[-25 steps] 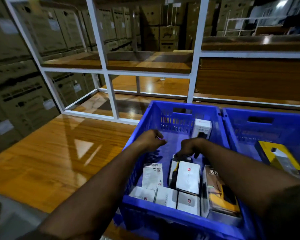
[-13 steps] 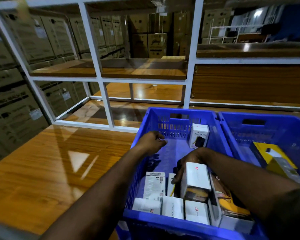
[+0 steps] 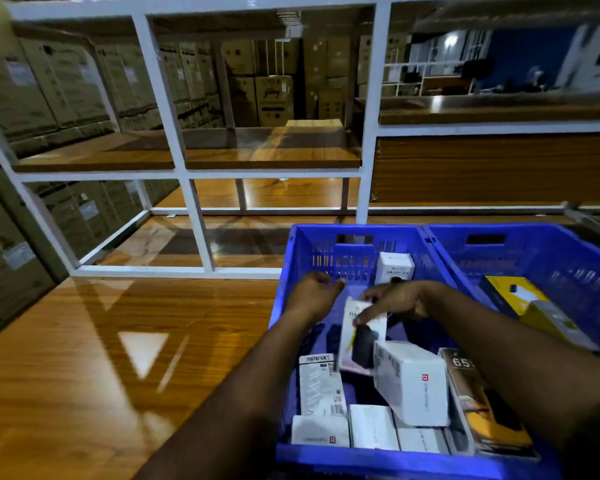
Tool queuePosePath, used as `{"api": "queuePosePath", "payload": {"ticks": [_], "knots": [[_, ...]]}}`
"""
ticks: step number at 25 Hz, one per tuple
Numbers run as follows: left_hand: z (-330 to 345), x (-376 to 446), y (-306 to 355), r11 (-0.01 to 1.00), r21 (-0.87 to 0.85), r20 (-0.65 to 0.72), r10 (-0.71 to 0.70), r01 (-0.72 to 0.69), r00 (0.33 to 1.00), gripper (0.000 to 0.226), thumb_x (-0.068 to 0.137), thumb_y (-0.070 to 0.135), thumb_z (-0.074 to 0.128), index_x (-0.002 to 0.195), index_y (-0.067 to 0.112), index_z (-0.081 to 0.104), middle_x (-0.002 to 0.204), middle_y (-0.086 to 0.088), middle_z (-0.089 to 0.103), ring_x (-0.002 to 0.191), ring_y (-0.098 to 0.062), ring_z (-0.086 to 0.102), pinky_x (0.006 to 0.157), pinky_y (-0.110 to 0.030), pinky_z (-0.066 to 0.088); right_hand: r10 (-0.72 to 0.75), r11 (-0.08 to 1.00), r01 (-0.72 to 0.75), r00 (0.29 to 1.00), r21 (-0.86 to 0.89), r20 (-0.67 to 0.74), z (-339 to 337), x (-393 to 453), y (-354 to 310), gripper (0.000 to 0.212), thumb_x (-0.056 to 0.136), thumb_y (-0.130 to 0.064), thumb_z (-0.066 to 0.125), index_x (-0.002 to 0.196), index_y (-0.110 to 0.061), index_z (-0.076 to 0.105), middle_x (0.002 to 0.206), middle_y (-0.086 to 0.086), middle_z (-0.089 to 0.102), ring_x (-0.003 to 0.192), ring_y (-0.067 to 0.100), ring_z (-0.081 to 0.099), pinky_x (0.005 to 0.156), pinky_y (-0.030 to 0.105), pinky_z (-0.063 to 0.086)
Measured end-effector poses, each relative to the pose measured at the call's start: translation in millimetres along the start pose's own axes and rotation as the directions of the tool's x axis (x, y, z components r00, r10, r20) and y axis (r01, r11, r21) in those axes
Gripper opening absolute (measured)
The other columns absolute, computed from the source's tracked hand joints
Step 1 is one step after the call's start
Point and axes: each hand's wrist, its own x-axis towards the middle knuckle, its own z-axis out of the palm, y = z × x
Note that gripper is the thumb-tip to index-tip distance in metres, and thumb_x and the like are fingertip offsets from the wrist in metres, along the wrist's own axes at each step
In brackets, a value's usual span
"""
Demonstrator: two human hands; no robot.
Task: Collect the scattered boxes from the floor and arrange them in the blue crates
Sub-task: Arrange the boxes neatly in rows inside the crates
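Observation:
The left blue crate [image 3: 293,258] sits in front of me with several small boxes packed along its near end. My right hand [image 3: 400,299] pinches the top of a flat white box with a black picture [image 3: 359,336] and holds it tilted above the crate floor. A white box with a red logo [image 3: 414,384] lies tilted on the packed ones. A small white box [image 3: 394,268] stands against the far wall. Just inside the crate's left wall, my left hand [image 3: 312,292] hovers loosely curled, holding nothing. The right blue crate [image 3: 534,258] holds a yellow box [image 3: 520,299].
Both crates sit on a glossy wooden surface [image 3: 101,358]. A white metal rack frame [image 3: 194,220] with wooden shelves stands behind them. Stacked cardboard cartons [image 3: 59,84] fill the left and back. A dark box marked 65 [image 3: 478,400] lies along the left crate's right side.
My right hand let go of the white red-logo box, which now lies tilted on the others, and took up the flat white box. My left hand stayed put.

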Motion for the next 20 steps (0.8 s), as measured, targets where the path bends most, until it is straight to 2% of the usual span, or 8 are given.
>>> {"api": "queuePosePath", "payload": {"ticks": [2,4,7,9,12,15,17,20], "knots": [[2.5,3.3,2.8,0.969,-0.234,0.118,-0.057,0.083,0.991,0.045,0.086,0.045,0.073,0.108,0.006,0.065,0.100,-0.008,0.070,0.085,-0.020,0.064,0.070,-0.022,0.046,-0.113,0.955,0.143,0.986,0.261,-0.125,-10.5,-7.5,-3.1,0.041,0.080,-0.013,0.079,0.116,-0.010,0.061,0.114,0.015,0.068,0.099,0.021,0.066,0.091,0.036,0.054],[3.5,9.3,4.0,0.877,-0.418,0.338,-0.092,0.237,0.937,0.063,0.081,0.049,0.077,0.119,0.000,0.066,0.111,-0.014,0.073,0.096,-0.024,0.068,0.081,-0.026,0.053,-0.178,0.844,0.280,0.951,0.457,-0.253,-13.7,-20.1,-9.7,0.035,0.083,-0.010,0.074,0.115,-0.009,0.061,0.109,0.017,0.069,0.094,0.023,0.068,0.091,0.037,0.055],[4.8,13.8,11.5,0.795,-0.512,0.475,-0.055,0.326,0.878,0.051,0.084,0.041,0.075,0.120,0.006,0.069,0.117,-0.015,0.072,0.108,-0.031,0.068,0.095,-0.040,0.055,-0.173,0.719,0.372,0.914,0.587,-0.367,-13.6,-30.6,-16.5,0.025,0.088,-0.021,0.069,0.110,-0.009,0.064,0.100,0.014,0.073,0.084,0.023,0.071,0.082,0.037,0.057],[9.0,14.5,21.7,0.755,-0.569,0.467,-0.030,0.326,0.884,0.044,0.086,0.037,0.072,0.120,0.008,0.070,0.117,-0.015,0.072,0.112,-0.032,0.066,0.105,-0.047,0.048,-0.145,0.652,0.400,0.900,0.644,-0.412,-11.7,-34.5,-20.0,0.027,0.093,-0.035,0.062,0.104,-0.011,0.068,0.097,0.013,0.074,0.083,0.023,0.071,0.076,0.033,0.058],[9.1,14.7,39.8,0.642,-0.677,0.459,-0.013,0.359,0.888,0.045,0.090,0.039,0.068,0.123,0.008,0.068,0.121,-0.017,0.070,0.102,-0.031,0.069,0.098,-0.045,0.051,-0.096,0.587,0.417,0.887,0.694,-0.451,-10.9,-34.1,-25.7,0.046,0.092,-0.056,0.052,0.104,-0.016,0.070,0.101,0.009,0.072,0.091,0.023,0.065,0.082,0.036,0.051],[9.5,18.5,46.6,0.548,-0.757,0.434,0.015,0.355,0.901,0.045,0.090,0.037,0.066,0.124,0.007,0.067,0.123,-0.017,0.069,0.097,-0.029,0.069,0.099,-0.044,0.050,-0.094,0.595,0.450,0.862,0.666,-0.498,-12.0,-32.8,-30.5,0.051,0.092,-0.060,0.051,0.111,-0.018,0.071,0.107,0.007,0.073,0.095,0.022,0.064,0.080,0.035,0.050],[11.5,17.6,45.4,0.526,-0.773,0.437,0.035,0.355,0.899,0.040,0.091,0.037,0.064,0.120,0.009,0.069,0.116,-0.015,0.072,0.092,-0.026,0.072,0.097,-0.043,0.052,-0.103,0.585,0.485,0.840,0.650,-0.533,-11.8,-30.2,-29.6,0.056,0.090,-0.059,0.053,0.122,-0.015,0.068,0.112,0.008,0.073,0.097,0.023,0.067,0.085,0.037,0.053],[14.4,17.6,43.0,0.589,-0.740,0.417,0.023,0.325,0.909,0.033,0.096,0.035,0.057,0.114,0.012,0.071,0.109,-0.014,0.074,0.091,-0.028,0.072,0.090,-0.041,0.052,-0.109,0.574,0.523,0.812,0.630,-0.574,-7.9,-30.1,-21.8,0.064,0.087,-0.060,0.056,0.128,-0.011,0.063,0.102,0.006,0.074,0.090,0.021,0.069,0.070,0.033,0.056]]}}
